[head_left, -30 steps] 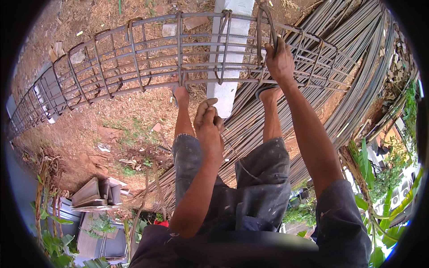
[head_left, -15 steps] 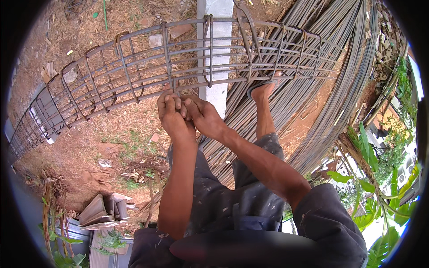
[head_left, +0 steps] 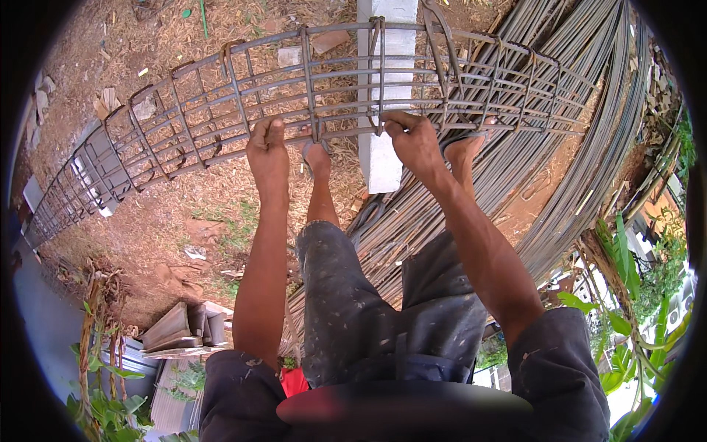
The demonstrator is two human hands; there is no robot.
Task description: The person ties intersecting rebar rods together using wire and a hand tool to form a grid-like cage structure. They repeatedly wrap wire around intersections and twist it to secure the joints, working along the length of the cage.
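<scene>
A long steel rebar cage (head_left: 199, 110) lies across the ground in front of me, its bars tied by square stirrups. My left hand (head_left: 268, 151) is closed around the nearest long bar, left of one stirrup. My right hand (head_left: 412, 140) grips the same near bar beside another stirrup (head_left: 377, 74), fingers curled over it. My two sandalled feet stand just under the cage, between and beside the hands.
A white concrete post (head_left: 383, 155) lies under the cage. A large pile of long steel rods (head_left: 560, 169) spreads to the right. Metal offcuts (head_left: 173, 331) lie at lower left. Green plants (head_left: 641, 295) edge the right side. The ground is red soil with dry grass.
My hands were together on one spot of the near bar; they have spread apart, the left going left and the right going right along the cage.
</scene>
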